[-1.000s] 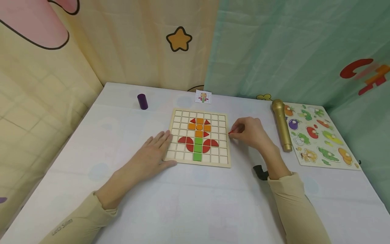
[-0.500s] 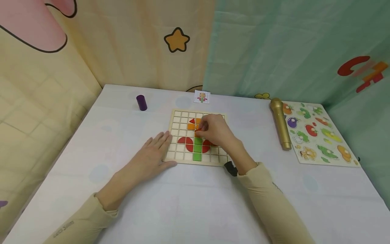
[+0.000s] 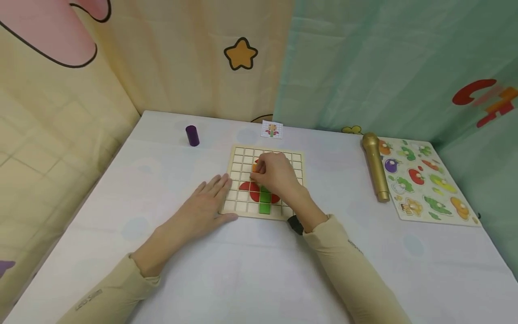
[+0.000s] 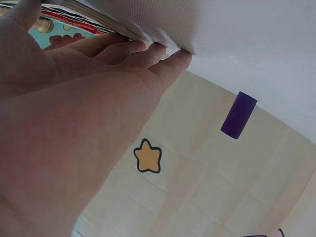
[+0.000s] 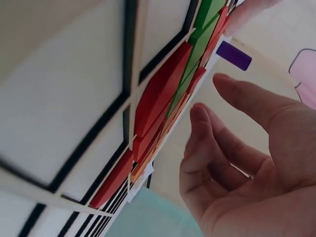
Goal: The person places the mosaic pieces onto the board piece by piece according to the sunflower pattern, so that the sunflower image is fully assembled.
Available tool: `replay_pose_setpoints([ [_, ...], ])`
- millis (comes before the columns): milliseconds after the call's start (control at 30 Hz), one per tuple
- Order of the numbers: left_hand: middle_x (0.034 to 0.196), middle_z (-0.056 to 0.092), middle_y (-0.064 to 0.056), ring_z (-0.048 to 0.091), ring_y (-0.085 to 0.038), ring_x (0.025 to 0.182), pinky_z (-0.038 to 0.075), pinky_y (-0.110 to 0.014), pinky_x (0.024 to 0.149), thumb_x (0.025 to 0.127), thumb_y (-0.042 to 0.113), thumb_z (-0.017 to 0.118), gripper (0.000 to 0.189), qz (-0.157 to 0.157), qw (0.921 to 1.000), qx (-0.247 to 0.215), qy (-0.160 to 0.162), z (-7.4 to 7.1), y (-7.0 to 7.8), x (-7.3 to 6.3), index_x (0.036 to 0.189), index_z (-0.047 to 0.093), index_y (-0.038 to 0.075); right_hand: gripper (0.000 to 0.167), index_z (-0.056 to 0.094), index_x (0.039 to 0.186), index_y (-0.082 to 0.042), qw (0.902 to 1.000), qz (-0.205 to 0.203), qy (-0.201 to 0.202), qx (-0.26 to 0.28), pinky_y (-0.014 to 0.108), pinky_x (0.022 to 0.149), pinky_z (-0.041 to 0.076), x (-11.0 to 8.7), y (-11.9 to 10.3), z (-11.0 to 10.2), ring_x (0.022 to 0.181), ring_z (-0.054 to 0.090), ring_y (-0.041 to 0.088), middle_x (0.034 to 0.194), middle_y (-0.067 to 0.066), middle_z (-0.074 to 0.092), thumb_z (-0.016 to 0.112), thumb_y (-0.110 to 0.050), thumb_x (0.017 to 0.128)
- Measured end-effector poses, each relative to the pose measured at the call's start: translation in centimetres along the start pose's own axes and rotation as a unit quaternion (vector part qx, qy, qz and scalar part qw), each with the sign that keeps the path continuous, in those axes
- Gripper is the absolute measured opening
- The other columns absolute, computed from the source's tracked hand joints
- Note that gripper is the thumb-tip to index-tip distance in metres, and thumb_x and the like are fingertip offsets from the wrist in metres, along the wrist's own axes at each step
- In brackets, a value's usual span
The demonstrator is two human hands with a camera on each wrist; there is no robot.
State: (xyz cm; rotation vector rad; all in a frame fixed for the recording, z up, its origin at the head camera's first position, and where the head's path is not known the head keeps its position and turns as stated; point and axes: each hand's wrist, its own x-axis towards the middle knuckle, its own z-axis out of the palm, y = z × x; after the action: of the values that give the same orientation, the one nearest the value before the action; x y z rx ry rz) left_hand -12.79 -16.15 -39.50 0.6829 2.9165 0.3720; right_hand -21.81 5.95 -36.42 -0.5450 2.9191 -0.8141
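A square wooden grid board (image 3: 238,164) lies on the white table, bearing red pieces (image 3: 254,193), green squares (image 3: 265,208) and an orange square (image 3: 254,168) in a flower pattern. My left hand (image 3: 198,204) lies flat, fingers stretched along the board's left edge. Over the middle of the board is my right hand (image 3: 277,173), covering much of the flower. In the right wrist view its thumb and forefinger stand apart with nothing between them, close to a slightly raised red piece (image 5: 196,79) on the board.
A small printed card (image 3: 272,129) with a flower pattern lies behind the board. Toward the back left stands a purple cylinder (image 3: 192,136). On the right, a gold microphone (image 3: 375,168) lies beside a vegetable puzzle board (image 3: 426,211). Curtains hang behind the table.
My right hand has carried a small red piece from beside the board's right edge to left of the flower's centre, and its fingers have parted. The left hand has stayed put.
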Motion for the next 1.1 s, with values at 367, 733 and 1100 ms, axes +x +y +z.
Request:
replay_pose_setpoints([
  [367, 0.174, 0.021, -0.020, 0.020, -0.041, 0.162, 0.021, -0.062, 0.129, 0.101, 0.055, 0.064, 0.095, -0.007, 1.0000, -0.003, -0.004, -0.3, 0.2, -0.2, 0.165, 0.025, -0.003, 0.010, 0.082, 0.105, -0.013, 0.9951, -0.088, -0.044, -0.010, 0.033, 0.087, 0.055, 0.0, 0.2, 0.4, 0.092, 0.061, 0.018, 0.097, -0.001, 0.074, 0.078, -0.017, 0.097],
  [733, 0.174, 0.021, -0.019, 0.020, -0.040, 0.162, 0.021, -0.061, 0.129, 0.102, 0.056, 0.063, 0.095, 0.000, 1.0000, 0.001, -0.005, -0.4, 0.2, -0.1, 0.165, 0.025, -0.003, 0.009, 0.082, 0.103, -0.013, 0.9912, -0.106, -0.068, -0.038, 0.036, 0.094, 0.054, -0.2, 0.7, 0.2, 0.097, 0.059, 0.021, 0.098, -0.002, 0.076, 0.079, -0.017, 0.096],
  [1100, 0.175, 0.020, -0.019, 0.019, -0.040, 0.162, 0.019, -0.061, 0.130, 0.102, 0.056, 0.063, 0.095, -0.004, 1.0000, -0.002, -0.009, -0.4, 0.1, -0.1, 0.165, 0.023, -0.002, 0.004, 0.081, 0.097, -0.014, 0.9924, -0.090, -0.076, -0.035, 0.032, 0.084, 0.055, -0.3, 0.8, -0.6, 0.089, 0.060, 0.019, 0.091, -0.002, 0.069, 0.079, -0.017, 0.096],
])
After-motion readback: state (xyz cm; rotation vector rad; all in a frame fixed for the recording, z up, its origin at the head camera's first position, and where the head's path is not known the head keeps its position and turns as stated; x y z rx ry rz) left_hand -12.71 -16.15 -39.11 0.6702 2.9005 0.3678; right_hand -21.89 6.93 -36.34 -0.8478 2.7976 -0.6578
